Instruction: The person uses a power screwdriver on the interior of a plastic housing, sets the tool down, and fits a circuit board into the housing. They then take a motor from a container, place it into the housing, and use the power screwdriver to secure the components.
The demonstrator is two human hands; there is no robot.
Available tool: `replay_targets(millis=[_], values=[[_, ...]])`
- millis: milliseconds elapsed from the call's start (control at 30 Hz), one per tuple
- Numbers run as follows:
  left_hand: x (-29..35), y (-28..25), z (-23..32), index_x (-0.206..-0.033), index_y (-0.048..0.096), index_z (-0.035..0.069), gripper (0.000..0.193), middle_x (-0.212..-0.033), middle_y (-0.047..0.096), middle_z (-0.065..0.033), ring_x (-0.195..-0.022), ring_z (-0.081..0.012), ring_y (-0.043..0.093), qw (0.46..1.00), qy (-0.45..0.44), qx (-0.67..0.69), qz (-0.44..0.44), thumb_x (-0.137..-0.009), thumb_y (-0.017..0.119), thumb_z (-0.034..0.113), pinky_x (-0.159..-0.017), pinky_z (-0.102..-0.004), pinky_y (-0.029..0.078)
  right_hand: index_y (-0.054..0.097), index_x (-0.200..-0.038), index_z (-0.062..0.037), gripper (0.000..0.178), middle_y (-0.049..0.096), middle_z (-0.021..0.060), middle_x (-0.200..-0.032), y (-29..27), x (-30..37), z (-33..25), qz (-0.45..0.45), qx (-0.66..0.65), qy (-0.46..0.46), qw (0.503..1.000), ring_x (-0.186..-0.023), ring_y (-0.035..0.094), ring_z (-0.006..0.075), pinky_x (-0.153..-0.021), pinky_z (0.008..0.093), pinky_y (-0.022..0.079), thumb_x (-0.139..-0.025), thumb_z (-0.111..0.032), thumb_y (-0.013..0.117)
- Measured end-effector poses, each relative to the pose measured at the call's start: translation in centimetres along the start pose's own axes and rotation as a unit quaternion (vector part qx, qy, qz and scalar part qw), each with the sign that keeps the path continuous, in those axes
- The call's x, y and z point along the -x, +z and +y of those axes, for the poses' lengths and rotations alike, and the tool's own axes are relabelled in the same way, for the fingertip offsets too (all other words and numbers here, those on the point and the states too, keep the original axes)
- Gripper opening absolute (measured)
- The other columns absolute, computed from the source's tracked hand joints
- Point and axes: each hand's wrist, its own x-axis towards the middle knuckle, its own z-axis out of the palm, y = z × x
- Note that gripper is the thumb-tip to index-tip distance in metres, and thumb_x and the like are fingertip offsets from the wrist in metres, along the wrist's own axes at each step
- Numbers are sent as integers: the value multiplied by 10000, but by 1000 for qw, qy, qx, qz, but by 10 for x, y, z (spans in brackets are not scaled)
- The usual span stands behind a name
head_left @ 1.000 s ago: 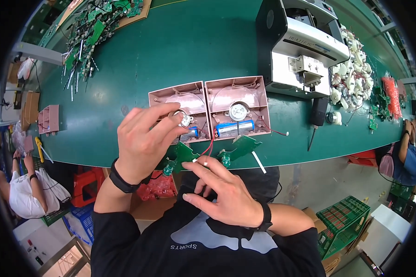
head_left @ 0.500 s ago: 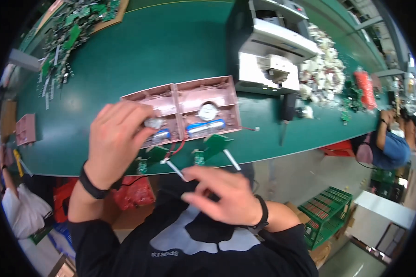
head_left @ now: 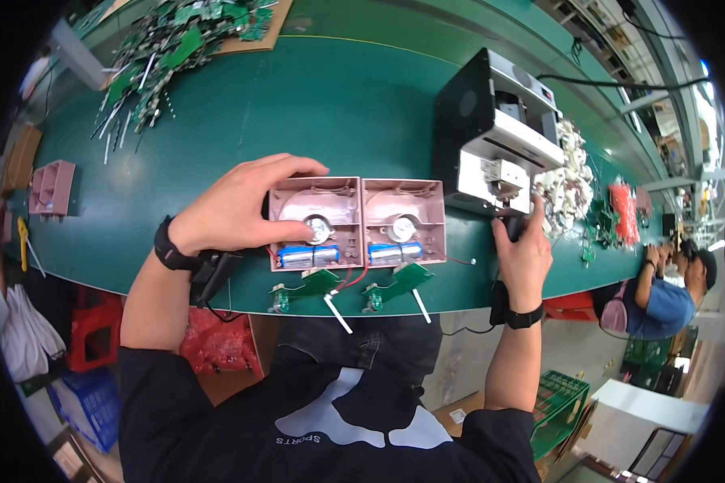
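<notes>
Two pink plastic housings (head_left: 404,216) lie side by side on the bench in front of me, each with a blue battery pack (head_left: 308,257). My left hand (head_left: 246,205) spans the left housing, fingers over its far edge. Its thumb presses a round metal speaker (head_left: 321,231) inside that housing. A second speaker (head_left: 402,229) sits in the right housing. Green circuit boards (head_left: 403,282) with white strips rest at the housings' near edge, wires running to them. My right hand (head_left: 525,262) has thumb and forefinger around the black handle of a screwdriver (head_left: 511,226); its shaft is hidden.
A black-and-white machine (head_left: 467,137) stands just beyond my right hand, a heap of white parts (head_left: 568,181) beside it. Loose circuit boards (head_left: 177,60) pile up at the far left. Another pink housing (head_left: 52,187) lies left. A person (head_left: 660,294) sits far right.
The speaker from my left hand now sits in the left housing under my thumb. My right hand has moved from the near edge to the screwdriver at the right. The view has shifted.
</notes>
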Motion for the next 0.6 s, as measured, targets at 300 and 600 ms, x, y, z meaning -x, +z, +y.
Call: replay_targets(millis=[300, 600], values=[[6, 1, 0, -1276, 637, 33, 567, -1206, 680, -165, -1115, -357, 672, 1000, 14, 13, 16, -772, 807, 227, -980, -419, 534, 440, -1496, 0, 603, 698, 92, -978, -25, -7, 29, 9, -528, 107, 842, -768, 641, 167, -690, 291, 526, -969, -176, 674], [0, 4, 0, -1266, 633, -2, 589, -1210, 670, -167, -1119, -360, 668, 1000, -6, 11, 18, -744, 806, 209, -986, -411, 530, 486, -1351, -11, 386, 599, 81, -872, -71, -40, -9, 116, -703, -16, 702, -622, 587, 187, -607, 339, 528, -1007, -113, 629]])
